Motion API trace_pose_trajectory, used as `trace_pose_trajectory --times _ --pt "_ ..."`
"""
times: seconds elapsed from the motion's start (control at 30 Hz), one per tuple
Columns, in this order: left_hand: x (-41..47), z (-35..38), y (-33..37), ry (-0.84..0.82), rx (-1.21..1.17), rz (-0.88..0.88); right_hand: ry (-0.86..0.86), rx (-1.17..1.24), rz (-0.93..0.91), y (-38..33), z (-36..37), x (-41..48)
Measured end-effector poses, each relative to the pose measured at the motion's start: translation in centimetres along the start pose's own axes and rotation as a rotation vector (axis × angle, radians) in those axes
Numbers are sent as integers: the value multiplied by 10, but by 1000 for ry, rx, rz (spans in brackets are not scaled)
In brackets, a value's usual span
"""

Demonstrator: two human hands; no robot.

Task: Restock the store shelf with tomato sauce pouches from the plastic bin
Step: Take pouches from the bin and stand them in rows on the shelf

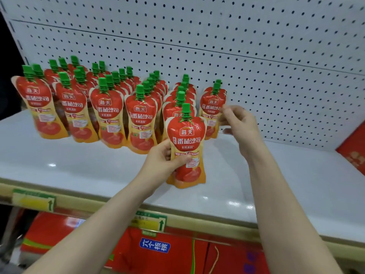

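Left hand (164, 159) clamped around the waist of a red-and-yellow tomato sauce pouch with green cap (186, 147), held upright over the white shelf (79, 165), front of the fifth row. Right hand (240, 123) blurred, fingers spread, empty, beside the rightmost standing pouch (212, 107).

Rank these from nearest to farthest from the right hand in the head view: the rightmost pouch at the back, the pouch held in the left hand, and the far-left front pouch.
1. Rightmost pouch: just left of the right hand, beside its fingers.
2. Held pouch: lower left, gripped by the left hand.
3. Far-left front pouch: at the shelf's left end.
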State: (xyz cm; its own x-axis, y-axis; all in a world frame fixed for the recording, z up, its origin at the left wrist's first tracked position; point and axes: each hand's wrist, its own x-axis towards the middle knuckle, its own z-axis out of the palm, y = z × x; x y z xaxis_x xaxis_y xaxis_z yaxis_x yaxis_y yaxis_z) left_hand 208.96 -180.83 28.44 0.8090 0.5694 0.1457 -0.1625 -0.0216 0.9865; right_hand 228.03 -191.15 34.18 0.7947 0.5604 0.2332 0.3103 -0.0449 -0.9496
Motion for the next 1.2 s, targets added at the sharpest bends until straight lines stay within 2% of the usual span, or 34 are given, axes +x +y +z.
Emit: trace_pose_trajectory --times 0.07,0.13,0.2,0.33,0.43,0.53,0.83,1.03,1.2 --pt "0 8 -1 -14 8 4 -291 42 15 -14 -5 -32" --pt "1 19 -1 -36 20 13 -404 -26 -20 -18 -11 -52" --pt "1 32 -3 -71 38 23 -378 -38 -37 -16 -19 -59" --pt "1 51 -10 -128 108 89 -218 13 5 -10 -45 -59" --pt "4 57 -20 -106 260 110 -73 52 39 -5 -59 -49" --pt "12 62 -31 -91 462 114 3 55 57 -1 -57 -31" --pt "59 77 -45 -121 716 -29 43 7 51 24 -17 36" --pt "83 80 -42 -60 862 -86 -9 31 46 26 0 64" --pt "84 81 -47 -65 877 -120 -31 31 20 28 -1 66"
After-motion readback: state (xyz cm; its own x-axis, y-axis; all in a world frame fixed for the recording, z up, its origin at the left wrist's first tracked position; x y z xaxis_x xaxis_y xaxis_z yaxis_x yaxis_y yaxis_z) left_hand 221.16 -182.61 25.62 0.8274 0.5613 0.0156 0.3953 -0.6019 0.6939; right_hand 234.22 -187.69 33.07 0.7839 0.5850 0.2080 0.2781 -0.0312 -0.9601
